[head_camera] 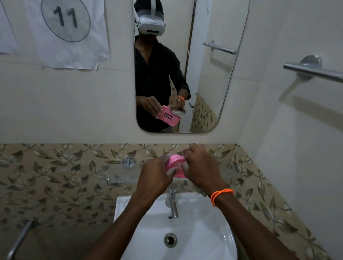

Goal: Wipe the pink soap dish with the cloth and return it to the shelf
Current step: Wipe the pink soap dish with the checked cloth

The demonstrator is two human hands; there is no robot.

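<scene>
The pink soap dish (175, 165) is held up over the sink, between both hands. My left hand (155, 175) grips its left side, fingers curled under it. My right hand (201, 163), with an orange band at the wrist, presses on the dish's right end. The cloth is almost hidden behind that hand; the mirror's reflection shows a pale, crumpled cloth (179, 112) under its fingers, against the slotted pink dish. A glass shelf (117, 179) sits on the wall just below and left of the hands.
A white basin (213, 255) with a chrome tap (172, 203) lies directly under my arms. The mirror (214, 71) hangs ahead. A towel rail (326, 74) sticks out on the right wall, another metal bar (19, 241) at the lower left.
</scene>
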